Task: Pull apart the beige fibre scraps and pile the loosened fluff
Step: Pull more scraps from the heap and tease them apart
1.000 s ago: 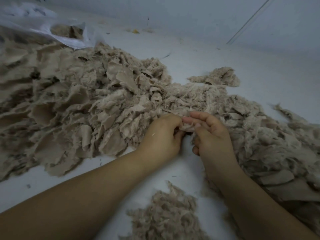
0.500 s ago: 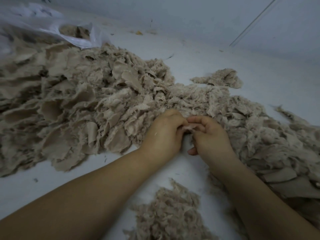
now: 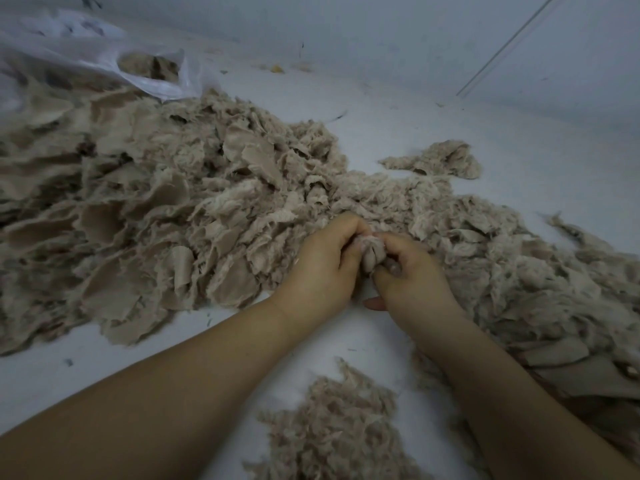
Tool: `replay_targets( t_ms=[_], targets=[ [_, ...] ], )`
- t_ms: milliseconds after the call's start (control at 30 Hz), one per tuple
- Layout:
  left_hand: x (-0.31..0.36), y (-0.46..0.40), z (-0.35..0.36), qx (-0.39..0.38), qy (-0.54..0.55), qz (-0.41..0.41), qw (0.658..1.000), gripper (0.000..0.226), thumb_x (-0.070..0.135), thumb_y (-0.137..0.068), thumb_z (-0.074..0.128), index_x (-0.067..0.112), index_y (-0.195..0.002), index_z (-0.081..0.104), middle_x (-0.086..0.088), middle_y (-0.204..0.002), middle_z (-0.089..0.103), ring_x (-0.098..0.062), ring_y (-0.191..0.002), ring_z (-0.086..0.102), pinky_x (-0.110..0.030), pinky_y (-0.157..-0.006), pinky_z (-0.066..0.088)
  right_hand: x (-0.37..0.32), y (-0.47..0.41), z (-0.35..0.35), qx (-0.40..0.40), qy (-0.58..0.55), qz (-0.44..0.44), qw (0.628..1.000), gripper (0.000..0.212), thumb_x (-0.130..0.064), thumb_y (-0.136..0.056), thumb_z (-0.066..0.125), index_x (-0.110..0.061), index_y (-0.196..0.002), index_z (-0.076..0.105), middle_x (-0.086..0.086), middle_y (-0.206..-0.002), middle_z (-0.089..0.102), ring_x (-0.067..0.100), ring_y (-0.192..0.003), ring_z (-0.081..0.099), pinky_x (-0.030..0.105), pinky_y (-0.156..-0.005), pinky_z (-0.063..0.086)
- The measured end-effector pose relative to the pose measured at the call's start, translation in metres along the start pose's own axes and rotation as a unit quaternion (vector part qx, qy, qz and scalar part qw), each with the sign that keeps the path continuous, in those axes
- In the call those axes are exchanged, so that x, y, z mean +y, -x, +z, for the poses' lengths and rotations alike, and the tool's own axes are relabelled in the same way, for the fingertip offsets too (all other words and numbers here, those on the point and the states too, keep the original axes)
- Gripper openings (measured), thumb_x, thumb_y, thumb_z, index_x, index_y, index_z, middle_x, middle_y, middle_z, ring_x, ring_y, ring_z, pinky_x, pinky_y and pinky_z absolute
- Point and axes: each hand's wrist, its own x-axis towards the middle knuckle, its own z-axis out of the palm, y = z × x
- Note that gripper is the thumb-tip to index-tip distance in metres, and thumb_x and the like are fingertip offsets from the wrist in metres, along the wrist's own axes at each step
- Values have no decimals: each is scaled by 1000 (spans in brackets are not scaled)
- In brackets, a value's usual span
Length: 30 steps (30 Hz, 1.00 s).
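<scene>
free: floor strip (image 3: 214,344) near left | blocked: scrap heap (image 3: 166,209), fluff pile (image 3: 332,427)

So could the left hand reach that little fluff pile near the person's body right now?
Probably yes: the fluff pile lies uncovered just below the left hand, but that hand is pinching a scrap.

A wide heap of fibre scraps (image 3: 180,216) is showing plain beige, darkening to brown in its folds. The fluff pile (image 3: 339,431) is looking greyish beige. The counter (image 3: 433,133) is appearing pale bluish white. A plastic bag (image 3: 104,60) is showing translucent white.
</scene>
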Motion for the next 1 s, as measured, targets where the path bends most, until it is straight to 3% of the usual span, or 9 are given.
replay_targets(
  t_ms=[100,200,333,433,500,600,733,900,1000],
  targets=[
    [0,1,1,2,-17,27,1000,17,-5,-95,47,5,-84,55,2,-68,51,-17,-63,51,-31,-57,45,-2,-2,1,3,84,-2,996,31,1,-92,47,-19,-76,65,-4,-76,67,6,-71,67,32,-60,61],
    [1,2,1,15,-30,54,998,18,-7,-94,48,7,-85,55,-6,-75,54,-19,-69,50,-26,-62,40,-2,-5,6,38,192,-3,981,25,-8,-90,47,-18,-67,52,20,-98,58,36,-86,64,52,-76,58],
    [3,3,-2,21,-34,68,997,15,-9,-94,48,3,-87,56,-11,-75,52,-20,-67,46,-25,-60,37,-7,-5,7,50,236,-11,970,32,-6,-90,45,-28,-67,45,24,-109,48,46,-97,58,55,-85,55],
    [4,4,-2,12,-31,60,998,14,-8,-95,47,3,-88,54,-15,-75,52,-23,-65,46,-32,-60,38,-4,-6,9,62,259,-22,964,17,-11,-95,45,-15,-86,59,22,-112,48,41,-97,60,50,-87,55],
    [3,3,-2,19,-20,46,999,18,-6,-96,47,9,-87,51,-11,-72,49,-16,-62,42,-32,-58,36,-11,-3,11,77,281,-41,956,5,-11,-91,58,-9,-88,62,21,-101,59,39,-86,64,43,-76,56],
    [3,2,-1,27,-22,36,999,22,-4,-95,46,16,-85,47,-13,-70,46,-20,-62,39,-35,-58,36,-13,-4,6,-5,344,-64,937,32,2,-50,91,4,-62,61,24,-66,62,40,-53,61,35,-56,50],
    [6,4,-1,6,-46,46,998,21,4,-92,42,22,-82,44,-8,-69,46,-15,-61,39,-32,-56,35,-4,-5,4,54,352,-92,930,20,-16,-94,55,-15,-74,57,19,-95,67,34,-85,63,35,-75,53],
    [7,3,-4,-5,-49,32,998,22,9,-90,40,29,-80,42,0,-67,46,-11,-59,41,-34,-55,36,-3,-7,4,40,290,-174,940,42,7,-27,90,4,-47,54,20,-48,55,37,-34,51,33,-44,48],
    [10,4,-4,-5,-22,26,999,17,9,-90,40,21,-81,45,-14,-70,49,-23,-63,44,-37,-58,36,-11,-2,3,19,259,-101,960,27,10,-45,77,-1,-48,53,21,-53,56,40,-41,54,33,-47,47]
  ],
)
